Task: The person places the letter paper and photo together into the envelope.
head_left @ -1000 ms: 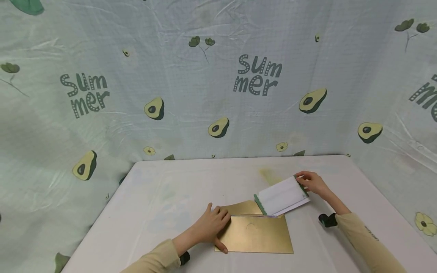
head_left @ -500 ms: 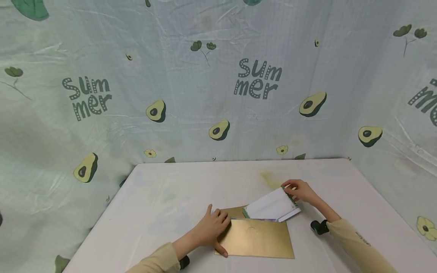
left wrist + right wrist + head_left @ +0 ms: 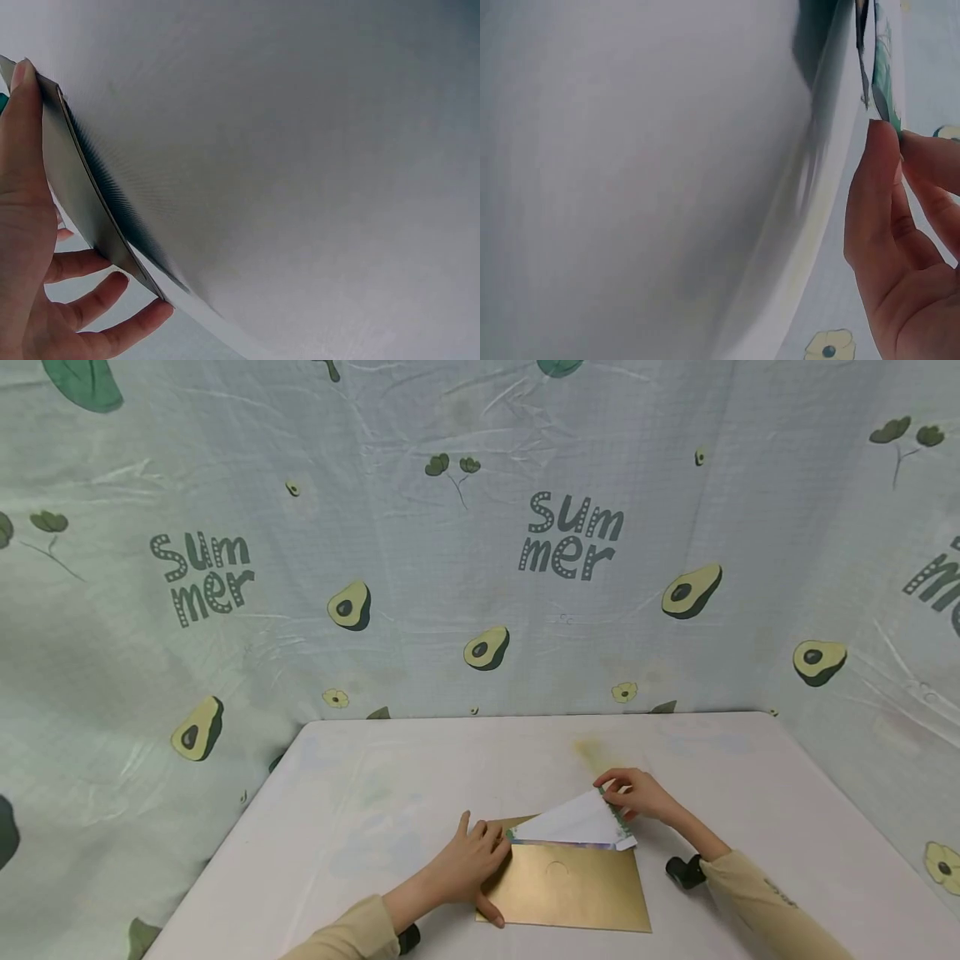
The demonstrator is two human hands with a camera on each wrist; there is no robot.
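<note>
A shiny gold envelope [image 3: 570, 892] lies on the table, its mouth facing away from me. My left hand [image 3: 463, 867] grips its left end; in the left wrist view the thumb and fingertips span opposite edges of the envelope [image 3: 82, 184]. My right hand [image 3: 639, 797] pinches the upper right end of a white folded card [image 3: 573, 820] with green-patterned edges. The card slants, its lower part hidden in the envelope mouth and its right corner still outside. Seen from the right wrist, thumb and finger of the hand [image 3: 889, 247] meet on the card's green edge [image 3: 883, 71].
The white table [image 3: 390, 768] extends around the envelope on all sides. Behind it hangs a pale curtain [image 3: 420, 543] printed with avocados and lettering. A black wrist device [image 3: 684, 872] sits below the right wrist.
My right hand has moved left and toward me, and the card has slid lower and further into the envelope mouth. My left hand keeps its grip on the envelope.
</note>
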